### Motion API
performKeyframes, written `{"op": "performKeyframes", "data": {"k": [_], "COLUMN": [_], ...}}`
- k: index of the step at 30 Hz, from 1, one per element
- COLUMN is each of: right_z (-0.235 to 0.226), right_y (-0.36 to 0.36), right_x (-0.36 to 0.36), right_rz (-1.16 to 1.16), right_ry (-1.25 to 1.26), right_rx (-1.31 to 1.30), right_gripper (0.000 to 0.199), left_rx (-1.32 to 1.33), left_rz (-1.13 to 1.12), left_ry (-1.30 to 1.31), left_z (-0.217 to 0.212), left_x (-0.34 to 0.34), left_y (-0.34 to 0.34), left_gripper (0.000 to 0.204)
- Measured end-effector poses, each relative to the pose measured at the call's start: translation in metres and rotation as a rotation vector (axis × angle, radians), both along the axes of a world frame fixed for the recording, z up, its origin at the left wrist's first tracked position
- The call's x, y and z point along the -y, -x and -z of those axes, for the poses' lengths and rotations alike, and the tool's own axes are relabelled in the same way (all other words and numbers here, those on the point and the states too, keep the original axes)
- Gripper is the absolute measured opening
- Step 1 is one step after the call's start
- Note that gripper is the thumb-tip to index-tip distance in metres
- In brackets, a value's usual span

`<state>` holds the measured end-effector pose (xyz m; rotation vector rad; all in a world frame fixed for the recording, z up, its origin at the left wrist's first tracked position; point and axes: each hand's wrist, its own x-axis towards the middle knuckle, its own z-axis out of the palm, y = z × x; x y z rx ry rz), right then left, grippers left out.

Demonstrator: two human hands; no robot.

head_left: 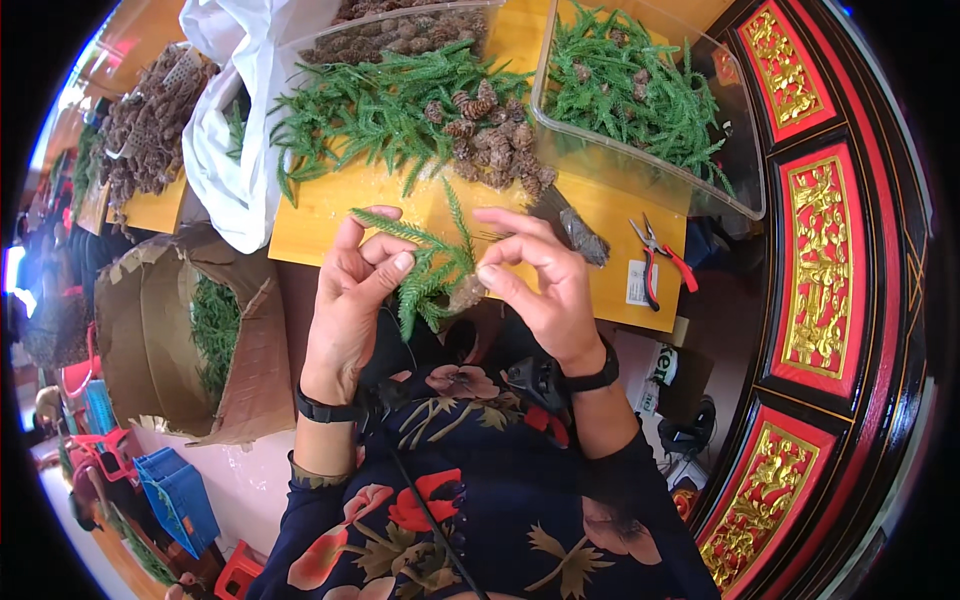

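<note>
My left hand (362, 270) pinches a green artificial pine sprig (432, 262) between thumb and fingers, above the table's near edge. The sprig's needled branches fan out between my two hands. A pale brown pine cone (467, 293) hangs at its right side. My right hand (540, 280) is closed in a pinch at that cone, thumb and forefinger together. Thin dark wire ends show near its fingertips; how they join the cone is too small to tell. Beyond my hands lie a heap of green sprigs (370, 115) and a pile of brown pine cones (497, 145).
On the yellow table (310, 225) are a dark wire bundle (575, 230) and red-handled pliers (655, 255) on a white label. A clear bin (640, 150) of sprigs stands far right. White plastic (240, 130) drapes far left. An open cardboard box (150, 330) stands left; carved red-gold panels (818, 270) line the right.
</note>
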<state>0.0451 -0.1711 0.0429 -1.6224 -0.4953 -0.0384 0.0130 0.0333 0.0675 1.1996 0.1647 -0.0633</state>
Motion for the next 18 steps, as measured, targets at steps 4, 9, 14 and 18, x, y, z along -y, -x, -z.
{"op": "performKeyframes", "data": {"k": [4,9,14,18], "right_z": [-0.001,0.011,0.013,0.02], "right_y": [0.001,0.013,0.016,0.016], "right_x": [-0.005,-0.016,-0.018,-0.017], "right_rz": [-0.267,-0.129,-0.032,-0.018], "right_ry": [0.058,-0.365,-0.465,-0.481], "right_rx": [-0.337,-0.486,-0.501,-0.504], "right_gripper": [0.007,0.007,0.008,0.008], "left_rx": [-0.042,-0.049,-0.024,-0.046], "left_rz": [0.039,0.065,0.029,0.0], "left_ry": [-0.005,0.118,-0.007,-0.033], "left_z": [-0.001,0.0,0.009,0.011], "left_x": [0.001,0.004,0.013,0.015], "left_y": [0.0,0.002,0.006,0.011], "left_gripper": [0.04,0.04,0.033,0.025]}}
